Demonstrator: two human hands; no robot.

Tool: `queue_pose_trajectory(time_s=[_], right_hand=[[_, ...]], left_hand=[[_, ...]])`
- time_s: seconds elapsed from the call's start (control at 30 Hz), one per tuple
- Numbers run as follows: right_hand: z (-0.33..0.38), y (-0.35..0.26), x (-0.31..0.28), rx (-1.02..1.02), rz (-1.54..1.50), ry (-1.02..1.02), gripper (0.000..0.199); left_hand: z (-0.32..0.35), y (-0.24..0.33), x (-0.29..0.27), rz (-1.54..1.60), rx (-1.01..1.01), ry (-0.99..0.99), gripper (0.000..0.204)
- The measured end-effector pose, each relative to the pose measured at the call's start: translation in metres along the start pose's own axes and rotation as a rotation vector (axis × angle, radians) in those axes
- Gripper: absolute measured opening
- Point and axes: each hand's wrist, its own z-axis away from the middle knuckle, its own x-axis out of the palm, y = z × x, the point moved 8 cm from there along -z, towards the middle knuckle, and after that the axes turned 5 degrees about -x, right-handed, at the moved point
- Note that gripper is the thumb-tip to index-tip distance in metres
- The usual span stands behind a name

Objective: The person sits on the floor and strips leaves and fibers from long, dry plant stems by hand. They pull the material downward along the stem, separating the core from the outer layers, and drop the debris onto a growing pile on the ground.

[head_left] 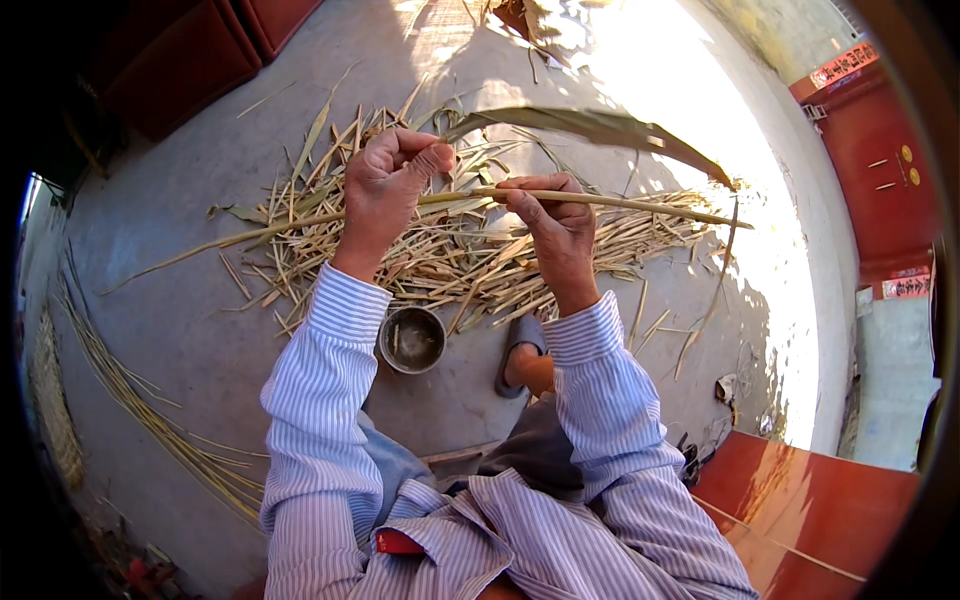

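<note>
My left hand (388, 190) is closed, thumb and fingers pinching the base of a long dry leaf (580, 122). The leaf arches out to the right over the floor and droops at its tip. My right hand (556, 228) grips a long thin plant stalk (645, 205) between thumb and fingers. The stalk runs nearly level, from a fine end at the far left to a blunter end at the right. Part of it is hidden by my left hand, and whether that hand touches it I cannot tell. Below both hands lies a loose pile of cut stalk pieces (465, 262).
A round metal bowl (412, 340) stands on the grey floor by my feet. Long thin stalks (150, 390) lie at the left. A dark red seat (175, 60) is at the upper left, and a red panel (800, 510) at the lower right. Bright sunlight falls on the right side.
</note>
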Motion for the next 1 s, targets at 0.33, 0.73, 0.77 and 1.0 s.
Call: queue_pose_trajectory(time_s=[0.33, 0.73, 0.77, 1.0], right_hand=[[-0.001, 0.016, -0.040, 0.172, -0.071, 0.268, 0.020], [0.000, 0.009, -0.057, 0.181, -0.008, 0.357, 0.022], [0.002, 0.014, -0.062, 0.222, -0.010, 0.369, 0.022], [0.008, 0.025, -0.089, 0.277, 0.038, 0.387, 0.022]], left_hand=[[-0.006, -0.040, -0.038, -0.513, -0.204, -0.339, 0.029], [-0.005, -0.029, -0.032, -0.122, -0.120, -0.055, 0.016], [-0.010, -0.028, -0.055, 0.020, -0.114, 0.084, 0.017], [-0.020, -0.019, -0.151, -0.257, 0.060, 0.455, 0.026]])
